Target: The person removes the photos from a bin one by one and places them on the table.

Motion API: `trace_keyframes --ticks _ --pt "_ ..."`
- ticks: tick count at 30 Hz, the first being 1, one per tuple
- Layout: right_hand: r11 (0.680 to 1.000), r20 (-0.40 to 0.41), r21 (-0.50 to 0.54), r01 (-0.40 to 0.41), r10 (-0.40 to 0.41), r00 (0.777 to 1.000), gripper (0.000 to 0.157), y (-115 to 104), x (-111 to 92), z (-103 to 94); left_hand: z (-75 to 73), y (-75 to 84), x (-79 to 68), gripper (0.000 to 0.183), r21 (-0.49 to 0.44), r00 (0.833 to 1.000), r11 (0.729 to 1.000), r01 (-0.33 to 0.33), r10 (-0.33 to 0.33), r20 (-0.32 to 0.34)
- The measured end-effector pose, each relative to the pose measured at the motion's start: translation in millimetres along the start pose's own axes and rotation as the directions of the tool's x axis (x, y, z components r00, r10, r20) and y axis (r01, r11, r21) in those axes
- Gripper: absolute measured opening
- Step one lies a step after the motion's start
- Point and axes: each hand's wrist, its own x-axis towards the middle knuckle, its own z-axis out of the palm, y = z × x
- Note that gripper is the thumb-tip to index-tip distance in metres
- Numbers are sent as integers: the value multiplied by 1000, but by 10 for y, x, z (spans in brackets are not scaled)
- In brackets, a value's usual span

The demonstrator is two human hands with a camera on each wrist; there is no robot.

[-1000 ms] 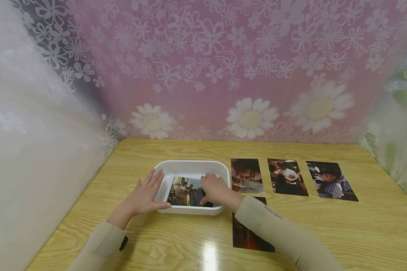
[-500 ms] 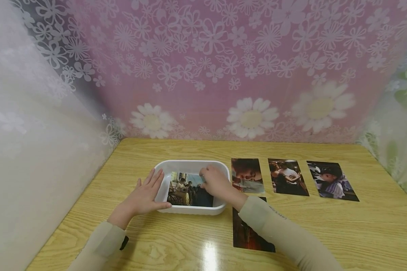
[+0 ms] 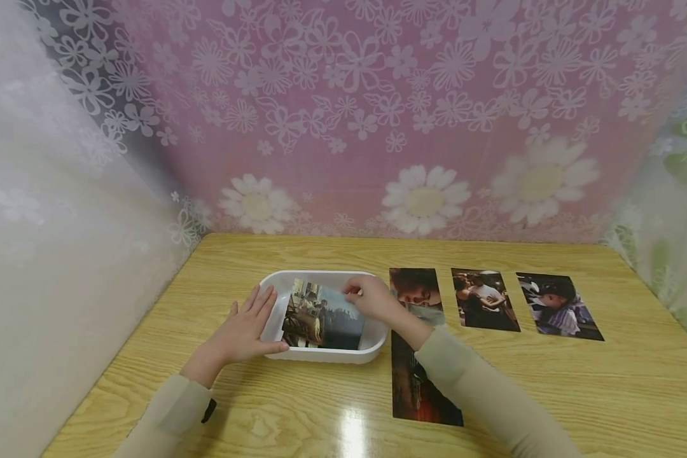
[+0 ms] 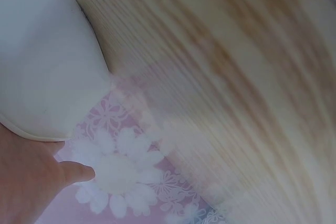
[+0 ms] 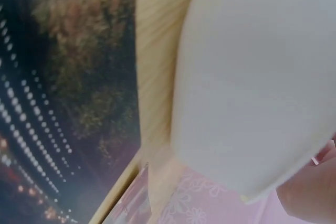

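Note:
A white plastic tray [image 3: 327, 356] stands on the table, holding printed photos. My right hand [image 3: 378, 300] pinches the top photo [image 3: 343, 321] by its upper right corner, lifting that side. The photo tilts, and the edge of another photo [image 3: 291, 338] shows beneath its left side. My left hand [image 3: 242, 332] rests on the tray's left rim, fingers straight and spread, thumb along the near edge. In the left wrist view, part of that hand [image 4: 31, 177] lies at the tray wall [image 4: 47, 56]. In the right wrist view, the tray [image 5: 247, 87] hides most of my right hand [image 5: 312, 190].
Right of the tray, a row holds a photo of a face [image 3: 416, 292], a photo of a couple [image 3: 486, 300] and one of a capped person [image 3: 561, 306]. A dark photo [image 3: 418, 394] lies below, partly under my right sleeve. A floral curtain [image 3: 343, 127] hangs behind.
My right hand has moved up and slightly right from inside the tray, raising the top photo's right side. The lower photo's edge has come into view. My left hand has stayed put.

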Motion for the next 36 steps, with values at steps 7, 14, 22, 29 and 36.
trace_keyframes --ticks 7,14,22,29,36 --pt "983 -38 143 -113 119 992 13 -11 -78 -155 11 6 -3 98 -6 1000 1000 -3 3 -3" --pt "917 -67 352 -189 227 972 16 -9 -282 -373 7 6 -7 98 8 1000 1000 -6 6 -7" --pt "853 -25 466 -235 278 960 15 123 -645 -645 4 6 -9 99 6 1000 1000 -9 9 -2" --pt "818 29 469 -334 363 931 21 337 -1029 -844 -11 5 -3 99 -2 1000 1000 -9 9 2" --pt "793 44 468 -390 420 906 17 624 -1402 -999 -8 -3 12 98 -16 1000 1000 -10 10 7"
